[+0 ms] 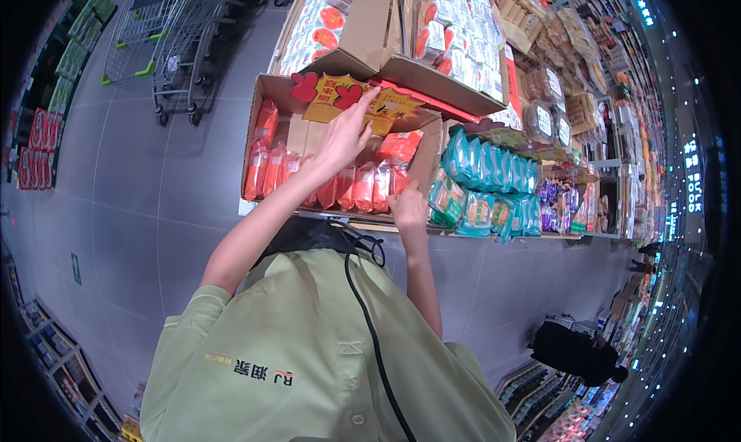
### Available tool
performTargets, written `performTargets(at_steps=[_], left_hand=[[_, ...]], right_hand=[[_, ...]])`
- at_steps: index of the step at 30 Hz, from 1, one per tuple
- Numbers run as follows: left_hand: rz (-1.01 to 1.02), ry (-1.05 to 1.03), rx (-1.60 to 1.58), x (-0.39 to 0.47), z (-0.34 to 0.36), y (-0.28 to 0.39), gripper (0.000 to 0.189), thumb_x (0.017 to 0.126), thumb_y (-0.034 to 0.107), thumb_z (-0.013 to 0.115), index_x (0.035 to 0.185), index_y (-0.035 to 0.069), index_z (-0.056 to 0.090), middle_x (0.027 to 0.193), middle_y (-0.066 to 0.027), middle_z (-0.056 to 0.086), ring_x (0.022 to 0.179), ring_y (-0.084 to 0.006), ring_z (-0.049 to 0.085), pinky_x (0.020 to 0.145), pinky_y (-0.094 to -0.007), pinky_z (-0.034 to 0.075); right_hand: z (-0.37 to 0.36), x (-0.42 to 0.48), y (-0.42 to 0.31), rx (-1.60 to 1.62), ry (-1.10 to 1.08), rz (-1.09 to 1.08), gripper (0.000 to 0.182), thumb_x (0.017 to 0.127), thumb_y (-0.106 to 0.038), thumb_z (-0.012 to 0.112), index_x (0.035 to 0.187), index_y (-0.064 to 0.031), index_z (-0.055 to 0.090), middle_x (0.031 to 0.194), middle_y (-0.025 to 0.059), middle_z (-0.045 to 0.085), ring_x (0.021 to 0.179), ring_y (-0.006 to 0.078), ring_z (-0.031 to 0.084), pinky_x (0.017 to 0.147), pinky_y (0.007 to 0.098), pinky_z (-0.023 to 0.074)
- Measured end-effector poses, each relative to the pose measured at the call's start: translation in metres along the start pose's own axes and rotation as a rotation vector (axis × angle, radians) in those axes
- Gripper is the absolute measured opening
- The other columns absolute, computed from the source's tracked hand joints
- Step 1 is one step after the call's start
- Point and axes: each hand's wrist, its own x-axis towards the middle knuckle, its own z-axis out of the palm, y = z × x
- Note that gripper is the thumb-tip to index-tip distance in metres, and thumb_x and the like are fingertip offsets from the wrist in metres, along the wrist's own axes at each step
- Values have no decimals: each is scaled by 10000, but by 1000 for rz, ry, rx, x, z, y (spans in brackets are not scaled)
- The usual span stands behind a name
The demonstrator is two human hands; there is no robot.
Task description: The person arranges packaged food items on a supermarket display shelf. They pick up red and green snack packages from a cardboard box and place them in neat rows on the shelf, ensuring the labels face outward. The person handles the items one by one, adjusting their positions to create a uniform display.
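An open cardboard box [429, 153] holds a row of red plastic snack packets [363, 188] along its near side, with another red packet lying on top at the right. My left hand [343, 140] is stretched over the box, its index finger on the yellow and red price sign [324, 103] at the back edge; nothing is held in it. My right hand [408, 203] is at the box's near right corner, its curled fingers touching the rightmost red packet; whether they grip it is hidden.
Teal snack packets [489, 164] fill the box on the right. Behind stand cardboard boxes of white packs [473, 37]. A shopping cart [168, 43] stands on the floor at upper left. A person in dark clothes [570, 352] is at lower right.
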Motion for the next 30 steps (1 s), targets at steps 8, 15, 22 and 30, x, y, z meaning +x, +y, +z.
performTargets(at_steps=[8,15,22,30], left_hand=[[49,103,337,23,-9,1,270,904,126,574,1159,106,485,826,-138,664,770,-346,662,596,-472,512],[100,65,344,46,-14,4,115,907,138,591,987,79,534,723,-166,655,655,-363,646,555,-473,489],[81,64,363,41,-12,-1,191,923,197,593,1027,55,519,692,-167,647,642,-363,647,539,-478,481],[86,-158,-104,-7,-4,19,352,921,334,642,1077,29,559,878,-133,706,793,-335,687,691,-416,540]], right_hand=[[-12,9,1,-31,-132,-106,533,759,-275,783,1039,42,457,910,296,661,885,451,663,760,500,549],[-15,6,7,40,-110,-95,467,761,-229,749,1005,94,516,847,311,659,849,452,661,751,499,544],[-28,-28,12,164,151,-165,347,767,-168,712,1030,19,588,843,236,681,801,393,679,696,457,546],[-81,-35,63,788,-7,126,393,848,-118,651,1213,9,578,1010,95,718,754,128,660,659,281,523]])
